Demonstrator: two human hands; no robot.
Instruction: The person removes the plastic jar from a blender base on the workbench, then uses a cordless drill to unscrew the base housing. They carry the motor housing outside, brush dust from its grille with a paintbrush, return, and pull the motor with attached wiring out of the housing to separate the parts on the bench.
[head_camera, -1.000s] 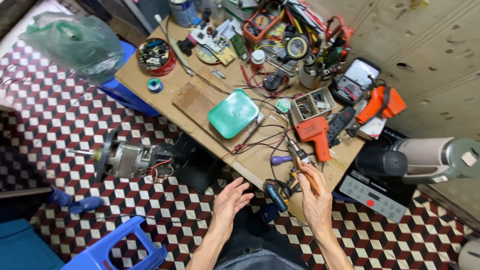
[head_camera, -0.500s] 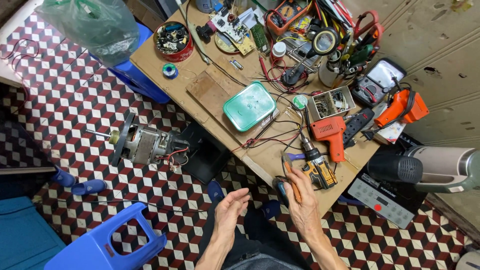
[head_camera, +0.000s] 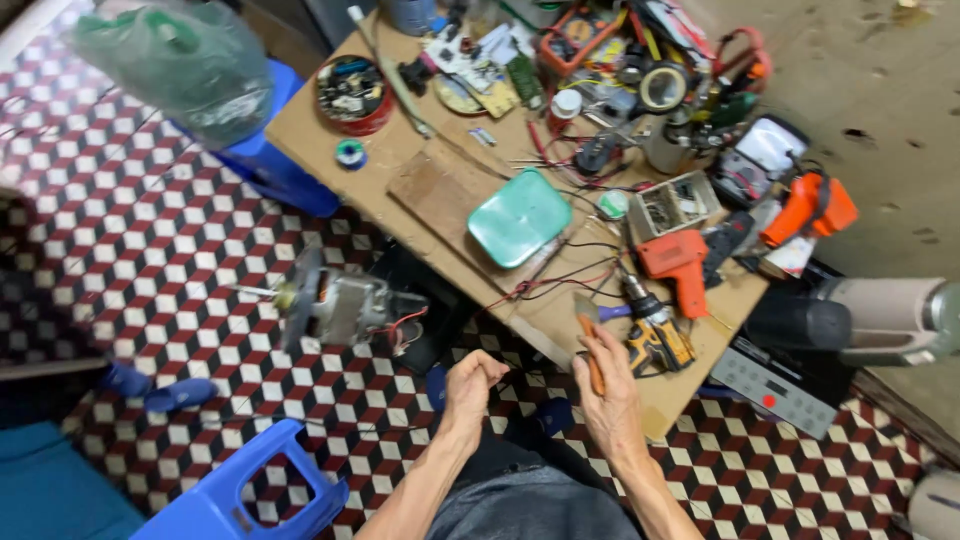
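while the right hand (head_camera: 610, 400) grasps an orange-handled tool (head_camera: 590, 345) at the table's near edge (head_camera: 560, 352), the left hand (head_camera: 470, 385) hangs loosely curled, holding nothing.
checkered floor (head_camera: 160, 250) lies open leftward; since the earlier frame, the left fingers have curled inward.

Blue stool (head_camera: 240, 500) cut off by the bottom edge; green bag (head_camera: 180, 60) blurred, contents unreadable.

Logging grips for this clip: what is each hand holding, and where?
The right hand holds an orange-handled tool by its handle. The left hand is loosely curled and holds nothing.
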